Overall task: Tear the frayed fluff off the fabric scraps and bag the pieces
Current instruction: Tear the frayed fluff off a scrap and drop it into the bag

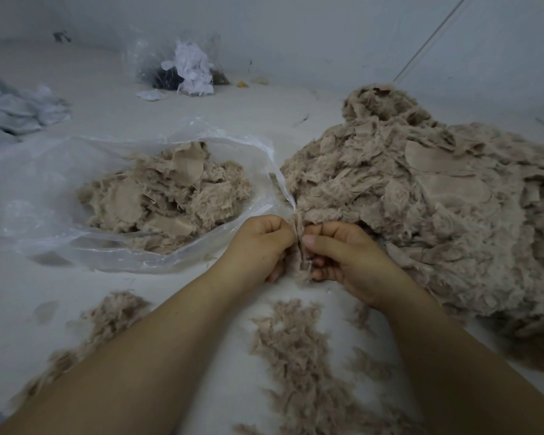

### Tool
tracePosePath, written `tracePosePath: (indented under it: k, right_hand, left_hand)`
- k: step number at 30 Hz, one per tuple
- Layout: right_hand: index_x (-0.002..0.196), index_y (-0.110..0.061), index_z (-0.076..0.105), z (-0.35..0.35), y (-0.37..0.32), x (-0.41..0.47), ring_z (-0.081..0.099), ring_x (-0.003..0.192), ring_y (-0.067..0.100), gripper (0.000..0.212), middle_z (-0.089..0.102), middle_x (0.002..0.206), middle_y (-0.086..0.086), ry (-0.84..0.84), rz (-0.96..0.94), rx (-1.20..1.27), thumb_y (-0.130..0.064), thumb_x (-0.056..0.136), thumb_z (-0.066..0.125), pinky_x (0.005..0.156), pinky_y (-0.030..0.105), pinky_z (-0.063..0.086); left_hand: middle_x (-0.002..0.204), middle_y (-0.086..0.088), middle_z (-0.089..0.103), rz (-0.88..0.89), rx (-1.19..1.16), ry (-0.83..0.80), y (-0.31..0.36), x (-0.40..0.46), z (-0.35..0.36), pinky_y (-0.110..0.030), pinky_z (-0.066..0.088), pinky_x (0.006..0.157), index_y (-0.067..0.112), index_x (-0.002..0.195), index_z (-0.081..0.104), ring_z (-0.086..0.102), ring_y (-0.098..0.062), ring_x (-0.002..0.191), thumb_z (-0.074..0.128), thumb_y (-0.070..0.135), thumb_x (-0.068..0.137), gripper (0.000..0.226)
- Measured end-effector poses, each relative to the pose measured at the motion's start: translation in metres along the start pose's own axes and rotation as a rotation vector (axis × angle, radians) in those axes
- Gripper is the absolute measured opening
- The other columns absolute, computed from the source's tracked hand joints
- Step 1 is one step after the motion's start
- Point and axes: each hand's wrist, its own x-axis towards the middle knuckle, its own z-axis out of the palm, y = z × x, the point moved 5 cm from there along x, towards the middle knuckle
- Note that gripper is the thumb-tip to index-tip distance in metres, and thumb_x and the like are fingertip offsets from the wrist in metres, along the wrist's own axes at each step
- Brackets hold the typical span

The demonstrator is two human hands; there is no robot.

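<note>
Left hand (261,243) and right hand (343,255) meet knuckle to knuckle, both pinching one small beige furry fabric scrap (299,233). It stands between them, frayed and fluffy, beside the clear plastic bag (44,196) of similar pieces.

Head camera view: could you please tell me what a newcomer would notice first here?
Probably the big heap of beige furry scraps on the right. At centre, the left hand and right hand pinch one scrap between them, and an open clear bag of scraps sits on the left.

far bag of white scraps (191,70)
</note>
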Motion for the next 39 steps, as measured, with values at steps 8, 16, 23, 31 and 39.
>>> tracePosePath:
  k: [8,16,23,31,39]
  right_hand:
    - [0.089,0.014,0.06,-0.006,0.006,0.003,0.049,0.06,0.023,0.023,0.053,0.078,0.019,0.08,-0.003,-0.1,-0.008,0.09,0.065,0.048,0.021,0.048]
    - [0.067,-0.005,0.061,-0.007,0.005,0.003,0.049,0.047,0.014,0.022,0.056,0.062,0.013,0.069,-0.042,-0.097,-0.004,0.088,0.067,0.046,0.022,0.047]
    - [0.054,-0.017,0.059,-0.008,0.006,0.004,0.046,0.042,0.007,0.037,0.05,0.048,-0.003,0.072,-0.037,-0.021,-0.007,0.088,0.069,0.047,0.021,0.047]
    - [0.071,-0.002,0.059,-0.006,0.003,0.001,0.047,0.045,0.014,0.026,0.051,0.065,0.015,0.082,-0.029,-0.041,-0.02,0.077,0.076,0.045,0.022,0.047]
    - [0.079,-0.011,0.075,0.0,0.0,-0.001,0.058,0.062,0.022,0.015,0.067,0.072,0.014,0.079,-0.007,-0.072,-0.023,0.087,0.07,0.052,0.026,0.046]
  left_hand:
    - [0.051,-0.005,0.044,-0.053,-0.08,-0.022,-0.005,0.002,-0.003,-0.017,0.024,0.034,0.004,0.076,0.058,0.036,-0.018,0.034,0.048,0.003,0.091,0.018]
    - [0.047,-0.013,0.058,0.008,0.105,-0.022,-0.006,0.002,0.0,-0.019,0.032,0.032,0.008,0.076,0.055,0.047,-0.02,0.03,0.066,0.039,0.092,0.037]
    - [0.06,-0.021,0.06,-0.068,-0.139,0.099,-0.011,0.005,-0.01,-0.025,0.037,0.035,-0.004,0.086,0.058,0.052,-0.026,0.038,0.045,0.02,0.102,0.032]
    - [0.063,-0.023,0.064,-0.145,-0.029,-0.181,-0.01,0.0,-0.001,-0.026,0.044,0.037,0.001,0.076,0.063,0.058,-0.028,0.042,0.067,0.011,0.092,0.019]
    - [0.061,-0.021,0.063,-0.154,-0.025,-0.263,-0.007,-0.003,-0.002,-0.022,0.044,0.038,-0.005,0.088,0.064,0.059,-0.022,0.041,0.072,-0.004,0.081,0.01]
